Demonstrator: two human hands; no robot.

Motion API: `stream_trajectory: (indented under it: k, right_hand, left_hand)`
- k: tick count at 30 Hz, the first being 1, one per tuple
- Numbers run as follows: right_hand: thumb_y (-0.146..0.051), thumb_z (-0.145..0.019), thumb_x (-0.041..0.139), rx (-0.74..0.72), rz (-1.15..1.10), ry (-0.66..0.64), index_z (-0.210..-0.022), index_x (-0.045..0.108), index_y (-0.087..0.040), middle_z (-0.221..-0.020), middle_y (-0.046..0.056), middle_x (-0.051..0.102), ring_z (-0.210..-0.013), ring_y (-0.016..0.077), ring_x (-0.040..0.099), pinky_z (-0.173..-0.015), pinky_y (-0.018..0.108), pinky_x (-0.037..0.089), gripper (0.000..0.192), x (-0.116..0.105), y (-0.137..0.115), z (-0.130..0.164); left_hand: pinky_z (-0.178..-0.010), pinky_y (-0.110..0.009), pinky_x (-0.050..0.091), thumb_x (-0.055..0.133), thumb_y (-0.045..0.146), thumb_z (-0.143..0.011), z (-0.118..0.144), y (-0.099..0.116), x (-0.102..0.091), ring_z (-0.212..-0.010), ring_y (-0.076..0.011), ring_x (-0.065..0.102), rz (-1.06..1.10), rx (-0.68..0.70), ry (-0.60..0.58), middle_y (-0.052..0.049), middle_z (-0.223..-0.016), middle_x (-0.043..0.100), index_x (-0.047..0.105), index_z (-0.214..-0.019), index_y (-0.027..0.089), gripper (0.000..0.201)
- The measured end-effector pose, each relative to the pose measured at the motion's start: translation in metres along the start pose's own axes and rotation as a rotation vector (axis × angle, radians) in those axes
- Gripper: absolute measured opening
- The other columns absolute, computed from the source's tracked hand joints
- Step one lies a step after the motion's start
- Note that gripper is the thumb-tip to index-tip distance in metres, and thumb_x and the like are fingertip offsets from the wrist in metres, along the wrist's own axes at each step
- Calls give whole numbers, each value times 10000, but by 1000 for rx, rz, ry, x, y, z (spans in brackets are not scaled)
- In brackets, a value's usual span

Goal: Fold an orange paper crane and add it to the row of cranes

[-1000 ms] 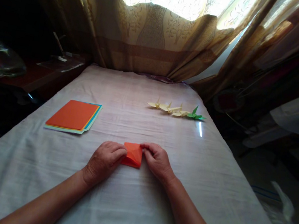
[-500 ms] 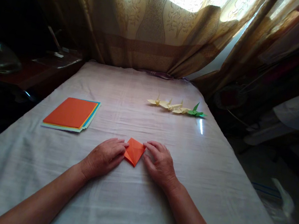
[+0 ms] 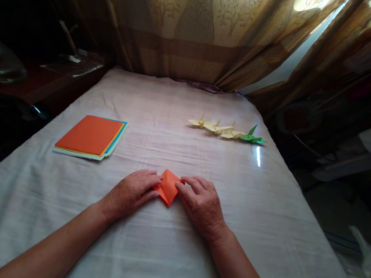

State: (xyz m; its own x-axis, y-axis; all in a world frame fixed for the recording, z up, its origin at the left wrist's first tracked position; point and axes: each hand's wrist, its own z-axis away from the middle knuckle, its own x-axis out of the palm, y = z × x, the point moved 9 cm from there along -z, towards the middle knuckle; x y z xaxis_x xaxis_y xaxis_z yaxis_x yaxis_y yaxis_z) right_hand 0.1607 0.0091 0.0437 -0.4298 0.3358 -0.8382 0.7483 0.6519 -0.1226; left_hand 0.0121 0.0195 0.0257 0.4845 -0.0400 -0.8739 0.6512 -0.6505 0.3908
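A small piece of folded orange origami paper (image 3: 168,187) lies between my hands, creased into a diamond with one point toward me. My left hand (image 3: 133,193) grips its left corner between thumb and fingers. On the opposite side, my right hand (image 3: 203,204) pinches the right edge, its thumb and index finger on the paper. The fingertips cover both side corners.
To the left rests a stack of square coloured paper (image 3: 89,135), orange on top. Several pale yellow paper cranes (image 3: 216,127) stand in a row at the back right, beside a green crane (image 3: 252,137). White cloth (image 3: 137,254) covers the surface; a curtain (image 3: 193,26) hangs behind.
My right thumb and index finger have moved inward onto the paper's right edge. The paper's side corners are now more covered by fingers. The view has tilted slightly downward.
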Motion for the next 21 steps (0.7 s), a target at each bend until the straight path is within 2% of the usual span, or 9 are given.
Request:
stream_trajectory:
  k: [3,7,10,15,21]
  right_hand:
    - [-222,-932,587,-28,-1,13,-1022,702,-249,-1084,44,721,-994,213,592,-836,340,408,149,-1,-4,-1]
    - [-211,-935,572,13,-90,-26,-975,703,-230,-1009,25,744,-908,189,610,-817,333,410,138,4,-1,-3]
    - [-175,-912,571,51,-158,-7,-930,708,-218,-958,25,752,-859,187,621,-801,335,417,145,4,2,-3]
    - [-145,-833,603,200,-314,22,-857,725,-230,-900,19,759,-811,178,663,-776,329,445,150,8,14,1]
    - [-160,-787,613,334,-397,20,-801,742,-257,-874,13,764,-818,178,696,-783,318,486,162,14,22,6]
  left_hand:
    - [-1030,-411,470,439,350,-1001,-1,0,0,-1146,-236,609,8,5,-7,-89,-1168,686,595,-1169,194,278]
    - [-1053,-418,450,459,358,-996,1,-3,4,-1165,-232,601,21,3,-24,-80,-1196,679,588,-1190,203,280]
    - [-1066,-432,438,485,355,-987,2,-3,5,-1191,-238,590,21,8,-15,-89,-1223,670,588,-1191,195,279]
    - [-1050,-430,455,511,331,-977,3,-3,3,-1190,-236,592,37,18,6,-96,-1229,669,589,-1192,190,269]
    - [-1041,-430,462,567,277,-930,4,-4,-1,-1175,-238,602,74,-5,53,-90,-1215,678,603,-1198,205,280]
